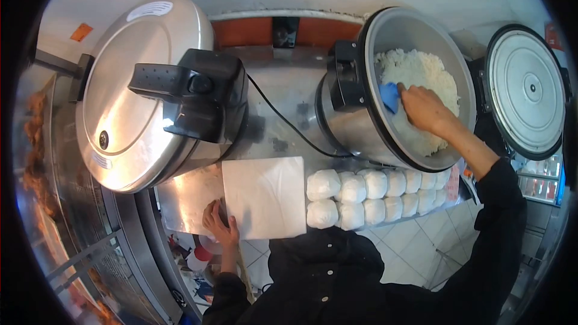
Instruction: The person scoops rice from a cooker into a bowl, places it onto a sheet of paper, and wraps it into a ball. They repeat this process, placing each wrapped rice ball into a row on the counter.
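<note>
My right hand (425, 108) reaches into the open rice cooker (374, 60) and is closed on a blue scoop (389, 97), only partly visible. White cooked rice (421, 66) lies around the scoop in the pot. My left hand (220, 224) rests at the near edge of the steel counter, fingers apart, its thumb by the left edge of a stack of white paper sheets (265, 195). To the right of the stack, several white wrapped packets (375, 185) stand in two rows.
A large closed steel cooker (135, 78) with a black handle stands at the left. The open cooker's lid (531, 88) hangs at the far right. A black cord (283, 119) crosses the steel counter (280, 84). Glass-fronted display shelving (63, 204) runs along the left.
</note>
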Available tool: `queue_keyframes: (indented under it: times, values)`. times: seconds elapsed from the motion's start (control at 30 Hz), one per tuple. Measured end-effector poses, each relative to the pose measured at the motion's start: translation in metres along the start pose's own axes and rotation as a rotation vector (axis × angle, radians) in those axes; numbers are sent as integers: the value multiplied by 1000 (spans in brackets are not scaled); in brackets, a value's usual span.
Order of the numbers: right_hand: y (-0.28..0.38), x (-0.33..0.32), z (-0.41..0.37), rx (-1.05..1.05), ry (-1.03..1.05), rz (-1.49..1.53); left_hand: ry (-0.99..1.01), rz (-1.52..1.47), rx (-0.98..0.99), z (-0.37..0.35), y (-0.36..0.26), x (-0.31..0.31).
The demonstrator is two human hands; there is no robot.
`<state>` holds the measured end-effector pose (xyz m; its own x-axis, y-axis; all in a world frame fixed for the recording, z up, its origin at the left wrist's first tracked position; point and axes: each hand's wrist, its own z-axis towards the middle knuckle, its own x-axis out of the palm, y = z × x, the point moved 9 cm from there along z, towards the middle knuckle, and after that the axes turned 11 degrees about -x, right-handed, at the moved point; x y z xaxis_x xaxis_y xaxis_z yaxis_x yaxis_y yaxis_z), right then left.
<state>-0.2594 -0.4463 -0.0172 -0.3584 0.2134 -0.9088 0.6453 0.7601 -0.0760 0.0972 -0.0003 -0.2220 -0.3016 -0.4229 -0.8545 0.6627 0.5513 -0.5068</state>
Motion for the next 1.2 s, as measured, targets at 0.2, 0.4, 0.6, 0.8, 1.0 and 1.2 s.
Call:
queue_keyframes:
  times: [0.2, 0.4, 0.6, 0.8, 1.0, 1.2]
  values:
    - [23, 8, -6, -139, 203, 243, 16, 0, -9, 0, 3, 1]
    - [10, 1, -18, -273, 283, 494, 12, -14, -13, 0, 4, 2]
    - [-69, -1, -13, 83, 289, 710, 23, 4, -14, 1, -1, 0]
    - [-90, 21, 35, 179, -70, -178, -2, -14, 29, -2, 2, 3]
    - [-41, 18, 36, 20, -8, -104, -22, -20, 48, -2, -1, 0]
    - [12, 26, 13, -116, 48, 163, -3, -22, -6, -2, 4, 2]
